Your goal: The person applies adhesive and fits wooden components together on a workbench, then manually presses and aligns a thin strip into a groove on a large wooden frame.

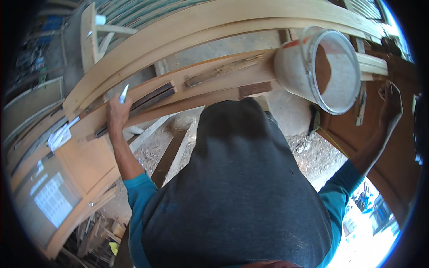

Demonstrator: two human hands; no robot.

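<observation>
My left hand (118, 112) is closed around a small pale, pointed blade-like tool (124, 94), whose tip sticks up past the fingers. Beneath that hand runs a long brown wooden board (178, 85). A dark grooved wood block (154, 96) lies on it, just right of the hand. Out at the far right, my right hand (391, 102) is beside the ends of pale planks (373, 66). Its fingers look apart, dim against the brown panel, and nothing shows in them. Left of it, a cloudy plastic bucket (292, 69) tips toward me, with brown material (322, 67) inside.
A long pale plank (201, 26) crosses behind the board. A rough wood strip (223, 70) lies on the board. Brown panels (333, 127) stand at right; a door-like panel with papers (85, 165) is at left. Wood scraps (96, 236) lie lower left.
</observation>
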